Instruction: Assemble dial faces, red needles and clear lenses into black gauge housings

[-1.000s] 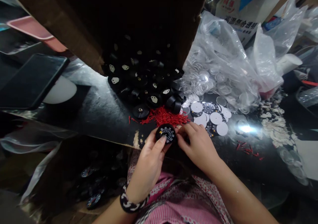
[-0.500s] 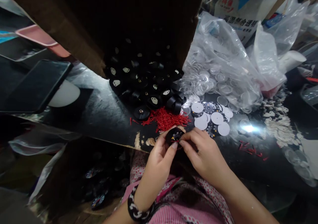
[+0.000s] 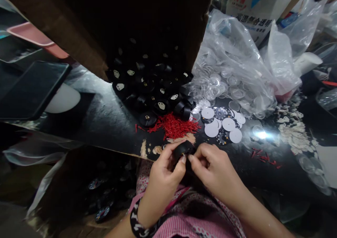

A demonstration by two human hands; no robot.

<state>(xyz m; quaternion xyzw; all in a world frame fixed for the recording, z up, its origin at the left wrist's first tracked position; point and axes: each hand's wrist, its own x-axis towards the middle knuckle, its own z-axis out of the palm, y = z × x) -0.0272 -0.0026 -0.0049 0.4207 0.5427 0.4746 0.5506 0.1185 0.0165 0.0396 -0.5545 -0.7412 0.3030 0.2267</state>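
Held tilted on the near side of the red pile (image 3: 179,125), by the table's (image 3: 105,125) edge, the case (image 3: 181,149) could slip off that edge if the left hand (image 3: 164,174), curled firmly round it, loosened; the right hand (image 3: 216,166) has its fingers bent in at the face, and whether they pinch anything small I cannot tell. Swinging forward risks scattering the pile or, right of it, the discs (image 3: 228,124); bare table lies left of it.

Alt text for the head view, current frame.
A person's left hand holds a round black housing, with the right hand at its rim, by a dark table's edge. Beyond lie small red pieces and heaped black housings, with white discs to the right.
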